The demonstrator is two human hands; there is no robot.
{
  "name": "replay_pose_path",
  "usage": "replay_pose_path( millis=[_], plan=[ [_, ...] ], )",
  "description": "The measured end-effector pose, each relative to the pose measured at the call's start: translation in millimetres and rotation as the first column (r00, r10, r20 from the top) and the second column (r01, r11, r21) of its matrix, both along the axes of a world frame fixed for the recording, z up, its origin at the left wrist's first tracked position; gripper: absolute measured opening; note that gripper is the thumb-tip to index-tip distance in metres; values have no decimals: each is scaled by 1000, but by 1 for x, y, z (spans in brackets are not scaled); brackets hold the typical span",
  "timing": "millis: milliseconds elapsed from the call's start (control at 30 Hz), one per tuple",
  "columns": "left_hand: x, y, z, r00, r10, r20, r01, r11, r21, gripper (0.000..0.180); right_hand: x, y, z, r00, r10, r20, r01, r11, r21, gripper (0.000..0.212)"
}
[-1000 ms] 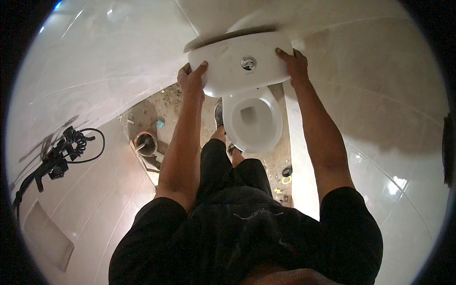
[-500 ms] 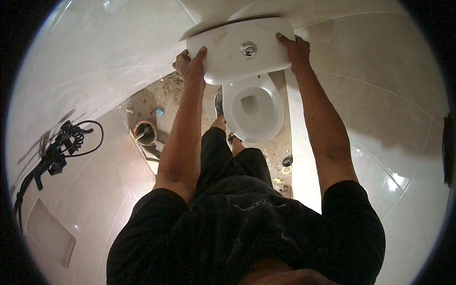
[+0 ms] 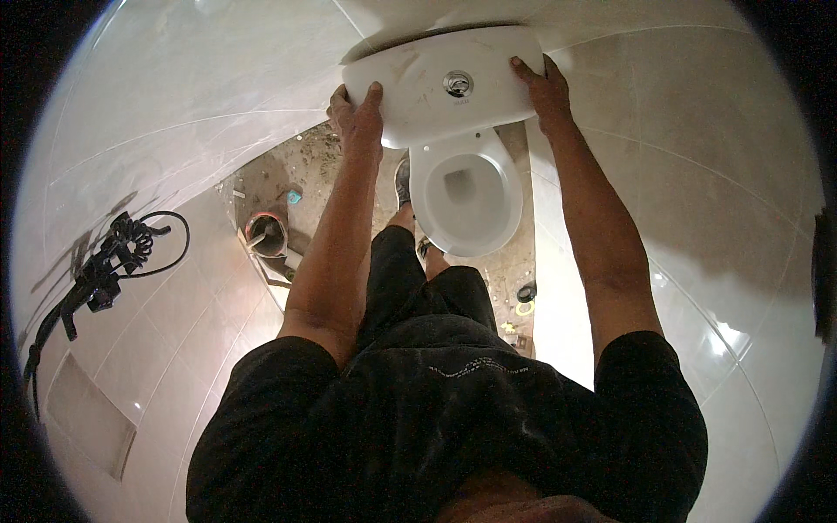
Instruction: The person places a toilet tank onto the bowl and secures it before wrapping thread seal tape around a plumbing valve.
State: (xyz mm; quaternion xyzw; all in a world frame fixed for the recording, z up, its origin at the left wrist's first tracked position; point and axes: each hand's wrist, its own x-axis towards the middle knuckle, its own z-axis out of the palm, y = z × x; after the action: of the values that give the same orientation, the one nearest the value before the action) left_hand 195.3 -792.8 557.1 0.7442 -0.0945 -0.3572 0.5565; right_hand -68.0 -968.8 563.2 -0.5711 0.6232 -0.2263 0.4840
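White, smudged cistern lid (image 3: 436, 83), chrome button.

Top centre: white ceramic cistern lid (image 3: 445, 87), left hand (image 3: 357, 118) on its left end, right hand (image 3: 545, 87) on its right end. Directly below the lid: white oval toilet bowl (image 3: 466, 200). Left of bowl, on rough floor: round pipe opening (image 3: 266, 234). Far left, on tiled wall: black coiled hose (image 3: 113, 257).

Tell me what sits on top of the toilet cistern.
A white lid with a chrome flush button covers the cistern. The left hand and right hand grip its two ends. The tank's inside is hidden under the lid.
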Motion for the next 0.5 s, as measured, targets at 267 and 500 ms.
replay_pose_path(
  millis=[267, 500],
  plan=[
    [-14, -12, 13, 979, -202, 25, 202, 979, -28, 83, -20, 0, -20, 881, -15, -474, -230, 860, -455, 81],
    [-5, -3, 1, 983, -166, 79, 168, 986, -14, 76, 40, 36, 49, 865, 364, -347, -481, 800, -360, 50]
  ],
)
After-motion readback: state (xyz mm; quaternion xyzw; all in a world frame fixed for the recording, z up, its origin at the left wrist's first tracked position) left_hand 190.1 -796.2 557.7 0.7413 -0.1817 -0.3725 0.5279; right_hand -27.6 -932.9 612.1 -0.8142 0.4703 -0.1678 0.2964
